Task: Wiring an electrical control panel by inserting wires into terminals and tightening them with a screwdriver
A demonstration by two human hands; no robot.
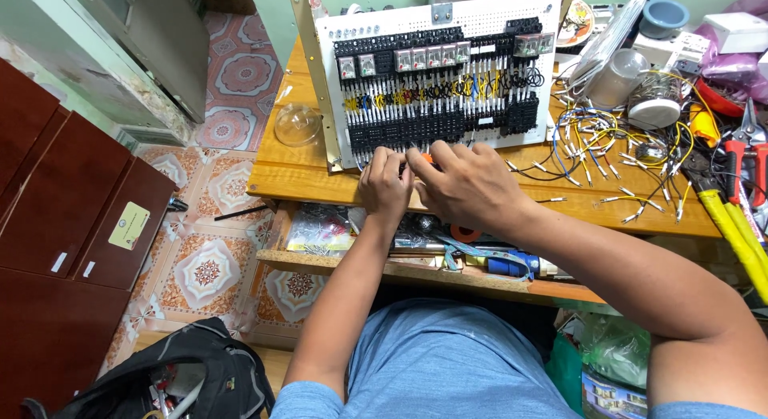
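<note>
Where both hands meet at the board's bottom edge, the left hand [384,183] and right hand [464,183] pinch one small orange tool [427,157], fingers curled shut. One white wiring board [496,23] stands at twelve o'clock; loose yellow wires [608,139] lie at three o'clock.

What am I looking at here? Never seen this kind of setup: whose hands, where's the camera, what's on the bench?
There is one picture, from a camera worn on a person's head, looking down over their blue shirt at their own two bare hands. No machine is involved.

Both hands work at the lower edge of a white perforated panel that stands on a wooden workbench. The panel carries rows of black terminal blocks, small relays and coloured wire loops. The left hand and right hand are close together; a small orange thing shows between the fingers, too hidden to tell what it is or which hand has it.

Right of the panel lie loose yellow, blue and white wires, a clear jar and yellow-handled cutters. A clear dome sits to its left.
</note>
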